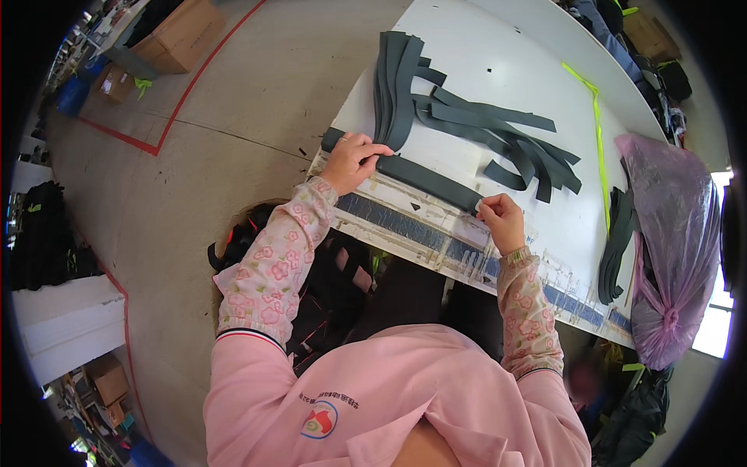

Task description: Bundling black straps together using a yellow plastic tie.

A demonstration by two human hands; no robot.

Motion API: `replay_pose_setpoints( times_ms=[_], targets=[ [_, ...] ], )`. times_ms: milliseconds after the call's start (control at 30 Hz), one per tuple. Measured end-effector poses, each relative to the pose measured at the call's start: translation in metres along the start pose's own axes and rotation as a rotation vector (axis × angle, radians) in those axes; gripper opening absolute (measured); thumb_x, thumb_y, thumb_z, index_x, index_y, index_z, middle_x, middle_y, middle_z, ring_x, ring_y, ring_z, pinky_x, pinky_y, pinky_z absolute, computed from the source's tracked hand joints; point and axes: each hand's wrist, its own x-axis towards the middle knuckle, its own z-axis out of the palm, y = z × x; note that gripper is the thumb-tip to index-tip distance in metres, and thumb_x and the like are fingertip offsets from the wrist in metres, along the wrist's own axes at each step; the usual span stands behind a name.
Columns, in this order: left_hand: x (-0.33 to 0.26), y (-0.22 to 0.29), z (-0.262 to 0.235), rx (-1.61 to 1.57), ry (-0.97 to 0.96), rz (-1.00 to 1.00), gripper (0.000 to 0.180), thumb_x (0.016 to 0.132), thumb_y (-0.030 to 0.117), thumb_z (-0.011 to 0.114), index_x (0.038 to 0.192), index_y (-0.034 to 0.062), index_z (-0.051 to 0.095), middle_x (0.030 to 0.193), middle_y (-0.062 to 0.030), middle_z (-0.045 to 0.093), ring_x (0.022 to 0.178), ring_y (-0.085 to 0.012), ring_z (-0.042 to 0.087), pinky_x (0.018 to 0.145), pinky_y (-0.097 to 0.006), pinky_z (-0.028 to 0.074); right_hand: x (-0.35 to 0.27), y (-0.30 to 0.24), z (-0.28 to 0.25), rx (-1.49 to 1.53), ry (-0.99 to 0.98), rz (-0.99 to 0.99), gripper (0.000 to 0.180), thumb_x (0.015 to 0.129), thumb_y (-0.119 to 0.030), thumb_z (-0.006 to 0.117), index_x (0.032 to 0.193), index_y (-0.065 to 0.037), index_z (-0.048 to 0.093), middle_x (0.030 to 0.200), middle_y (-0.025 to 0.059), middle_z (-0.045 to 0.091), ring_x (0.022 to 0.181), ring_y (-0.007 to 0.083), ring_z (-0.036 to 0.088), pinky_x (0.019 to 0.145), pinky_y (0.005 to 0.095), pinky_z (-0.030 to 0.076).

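A long dark grey-green strip of flat material (428, 180) lies along the near edge of the white table. Toward its left end my left hand (352, 162) is on it, with curled fingers gripping it; a short piece sticks out beyond that hand. At the opposite end my right hand (503, 221) pinches the strip between thumb and fingers. Beyond it lies a neat bundle of similar strips (395, 86), and to the right of that a loose, crossed heap of them (498, 128).
Blue and tan tape runs along the worn table edge (408, 222). A yellow-green ribbon (597, 132) crosses the right side, beside another strip bundle (617, 245). A purple plastic bag (673, 233) hangs at the right corner. Cardboard boxes (180, 35) stand far left behind red floor lines.
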Motion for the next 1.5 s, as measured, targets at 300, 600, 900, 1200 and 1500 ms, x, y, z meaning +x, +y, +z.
replay_pose_setpoints(
  times_ms=[300,600,900,1200,1500],
  targets=[
    [-0.001,0.006,-0.005,0.005,-0.100,-0.030,0.033,0.072,0.013,0.074,0.104,0.0180,0.070,0.091,-0.0050,0.055,0.089,-0.0262,0.051,0.085,-0.037,0.042,-0.017,0.007,0.002,-0.227,0.108,-0.109,0.008,0.083,-0.006,0.065,0.086,0.000,0.060,0.070,0.0046,0.064,0.063,0.0090,0.060,0.060,0.0247,0.048],
    [0.001,0.006,-0.001,0.027,-0.082,-0.046,0.033,0.069,0.016,0.077,0.101,0.0169,0.069,0.094,-0.0049,0.058,0.090,-0.0285,0.052,0.086,-0.038,0.042,-0.011,0.006,0.001,-0.272,0.084,-0.095,0.009,0.084,-0.007,0.065,0.085,0.000,0.060,0.068,0.0064,0.064,0.063,0.0108,0.061,0.060,0.0257,0.048],
    [0.000,0.000,0.002,0.015,-0.041,-0.033,0.020,0.083,0.012,0.064,0.102,0.0177,0.069,0.087,-0.0045,0.058,0.085,-0.0266,0.052,0.084,-0.037,0.041,-0.004,-0.045,0.017,-0.041,-0.465,0.123,0.035,0.083,-0.004,0.064,0.116,0.003,0.054,0.071,0.0068,0.066,0.064,0.0120,0.062,0.062,0.0248,0.048],
    [-0.001,0.003,0.003,-0.020,0.036,-0.014,0.030,0.084,0.011,0.062,0.113,0.0146,0.060,0.099,-0.0071,0.063,0.093,-0.0309,0.056,0.086,-0.040,0.042,0.038,-0.065,0.110,-0.006,-0.213,-0.196,0.024,0.087,-0.007,0.065,0.108,-0.001,0.057,0.074,0.0059,0.065,0.069,0.0103,0.064,0.062,0.0224,0.048],
    [-0.001,0.002,0.003,-0.026,0.045,-0.050,0.035,0.084,0.011,0.063,0.118,0.0116,0.057,0.107,-0.0067,0.063,0.096,-0.0270,0.056,0.087,-0.037,0.042,0.044,-0.045,0.172,-0.202,-0.093,-0.226,0.014,0.081,-0.016,0.067,0.087,-0.005,0.063,0.076,0.0116,0.068,0.069,0.0270,0.067,0.066,0.0359,0.052]
  ],
)
